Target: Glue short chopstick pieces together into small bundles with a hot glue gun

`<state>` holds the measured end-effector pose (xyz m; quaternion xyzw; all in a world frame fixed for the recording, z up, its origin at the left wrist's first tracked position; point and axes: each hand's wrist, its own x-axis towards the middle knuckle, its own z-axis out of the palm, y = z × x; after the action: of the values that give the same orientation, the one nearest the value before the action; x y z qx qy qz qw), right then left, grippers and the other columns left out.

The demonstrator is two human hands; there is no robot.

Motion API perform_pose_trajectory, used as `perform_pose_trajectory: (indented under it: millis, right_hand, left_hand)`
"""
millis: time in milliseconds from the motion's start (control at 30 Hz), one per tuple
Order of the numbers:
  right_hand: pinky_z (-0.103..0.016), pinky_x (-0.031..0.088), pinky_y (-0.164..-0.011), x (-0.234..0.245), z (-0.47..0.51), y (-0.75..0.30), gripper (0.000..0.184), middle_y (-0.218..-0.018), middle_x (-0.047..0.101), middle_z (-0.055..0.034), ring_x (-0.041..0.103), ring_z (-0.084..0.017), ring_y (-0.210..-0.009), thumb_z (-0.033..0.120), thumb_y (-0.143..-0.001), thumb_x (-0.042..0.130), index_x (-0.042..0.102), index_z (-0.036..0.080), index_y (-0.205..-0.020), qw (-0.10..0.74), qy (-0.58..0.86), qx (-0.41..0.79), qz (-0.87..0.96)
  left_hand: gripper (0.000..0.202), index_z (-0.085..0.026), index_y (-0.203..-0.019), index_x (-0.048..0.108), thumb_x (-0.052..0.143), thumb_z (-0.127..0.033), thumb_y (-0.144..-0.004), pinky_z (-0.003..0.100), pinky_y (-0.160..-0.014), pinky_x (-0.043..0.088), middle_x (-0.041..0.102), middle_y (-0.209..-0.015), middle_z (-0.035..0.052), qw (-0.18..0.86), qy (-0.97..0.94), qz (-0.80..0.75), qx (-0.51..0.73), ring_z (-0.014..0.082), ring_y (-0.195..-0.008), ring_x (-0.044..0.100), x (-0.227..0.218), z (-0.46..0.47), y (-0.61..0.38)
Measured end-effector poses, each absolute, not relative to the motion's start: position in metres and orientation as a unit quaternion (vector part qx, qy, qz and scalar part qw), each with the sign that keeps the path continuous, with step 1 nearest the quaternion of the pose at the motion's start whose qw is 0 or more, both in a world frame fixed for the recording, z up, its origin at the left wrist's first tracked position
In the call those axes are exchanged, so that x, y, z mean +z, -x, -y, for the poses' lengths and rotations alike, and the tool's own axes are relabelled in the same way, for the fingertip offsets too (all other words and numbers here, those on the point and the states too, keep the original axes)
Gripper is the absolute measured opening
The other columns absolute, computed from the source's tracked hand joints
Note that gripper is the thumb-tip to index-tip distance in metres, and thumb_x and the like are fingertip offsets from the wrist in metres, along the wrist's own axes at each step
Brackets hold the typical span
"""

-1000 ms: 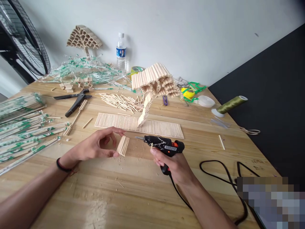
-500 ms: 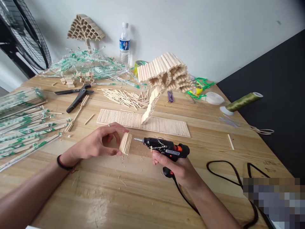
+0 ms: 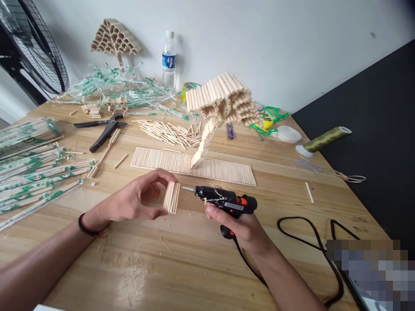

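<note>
My left hand pinches a small panel of glued wooden sticks between thumb and fingers and holds it tilted up off the wooden table. My right hand grips a black hot glue gun with an orange trigger. Its metal nozzle points left, close to the panel's right edge. Just behind them lies a long flat mat of sticks, from which a curved stick tree model rises.
Wrapped chopsticks lie at the left, with black pliers and loose cut sticks behind. A water bottle, a second stick tree, a green thread spool and the gun's black cord are also on the table.
My left hand has lifted the small stick panel and tilted it more upright. The glue gun's nozzle has come closer to the panel's edge.
</note>
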<state>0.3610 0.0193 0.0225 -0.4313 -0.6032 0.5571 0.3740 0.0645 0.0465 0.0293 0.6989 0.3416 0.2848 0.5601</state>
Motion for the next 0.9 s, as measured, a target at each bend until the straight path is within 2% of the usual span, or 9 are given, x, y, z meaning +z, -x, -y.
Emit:
perform_pose_trajectory:
  millis: [100, 200, 300, 467, 733, 900]
  right_hand:
    - [-0.037, 0.051, -0.072, 0.018, -0.018, -0.36, 0.04, -0.076, 0.068, -0.0031, 0.063, -0.022, -0.075, 0.059, -0.094, 0.078, 0.072, 0.023, -0.078, 0.404, 0.436, 0.562, 0.575]
    - [-0.04, 0.056, -0.085, 0.015, -0.015, -0.355, 0.032, -0.084, 0.074, -0.0035, 0.069, -0.023, -0.083, 0.056, -0.093, 0.08, 0.077, 0.024, -0.086, 0.446, 0.447, 0.566, 0.53]
    - [-0.043, 0.058, -0.092, 0.014, -0.012, -0.348, 0.031, -0.095, 0.079, -0.0055, 0.072, -0.025, -0.091, 0.056, -0.089, 0.084, 0.081, 0.025, -0.092, 0.44, 0.461, 0.583, 0.503]
    - [-0.041, 0.06, -0.088, 0.016, -0.009, -0.34, 0.028, -0.094, 0.08, -0.0053, 0.073, -0.026, -0.093, 0.052, -0.085, 0.087, 0.081, 0.025, -0.09, 0.414, 0.476, 0.598, 0.494]
    - [-0.034, 0.052, -0.079, 0.018, -0.01, -0.34, 0.022, -0.083, 0.07, -0.0009, 0.063, -0.02, -0.081, 0.044, -0.088, 0.085, 0.076, 0.024, -0.083, 0.424, 0.452, 0.604, 0.501]
    - [-0.033, 0.05, -0.076, 0.02, -0.01, -0.339, 0.024, -0.081, 0.066, -0.0005, 0.059, -0.019, -0.079, 0.043, -0.087, 0.084, 0.073, 0.023, -0.08, 0.42, 0.445, 0.617, 0.494]
  left_hand:
    - [0.058, -0.022, -0.138, 0.054, 0.085, -0.028, -0.089, 0.03, -0.079, 0.053, 0.063, -0.127, 0.0102, 0.584, -0.68, -0.342, 0.284, 0.0192, -0.098, 0.065, 0.028, -0.04, -0.068]
    - [0.06, -0.024, -0.139, 0.057, 0.087, -0.027, -0.087, 0.033, -0.088, 0.055, 0.061, -0.137, 0.0114, 0.55, -0.703, -0.333, 0.303, 0.0229, -0.109, 0.065, 0.027, -0.033, -0.075]
    - [0.061, -0.026, -0.141, 0.06, 0.088, -0.024, -0.086, 0.04, -0.1, 0.055, 0.062, -0.14, 0.0123, 0.522, -0.734, -0.307, 0.306, 0.0291, -0.125, 0.062, 0.027, -0.027, -0.083]
    - [0.064, -0.029, -0.144, 0.062, 0.087, -0.018, -0.087, 0.051, -0.117, 0.048, 0.066, -0.145, 0.0115, 0.53, -0.747, -0.269, 0.297, 0.0318, -0.136, 0.061, 0.026, -0.026, -0.088]
    - [0.07, -0.032, -0.149, 0.063, 0.09, -0.018, -0.086, 0.05, -0.119, 0.048, 0.068, -0.149, 0.0105, 0.517, -0.767, -0.241, 0.295, 0.0315, -0.138, 0.063, 0.028, -0.028, -0.089]
    - [0.069, -0.03, -0.149, 0.064, 0.091, -0.02, -0.086, 0.052, -0.121, 0.046, 0.068, -0.152, 0.0119, 0.514, -0.769, -0.251, 0.286, 0.0326, -0.14, 0.062, 0.028, -0.029, -0.09]
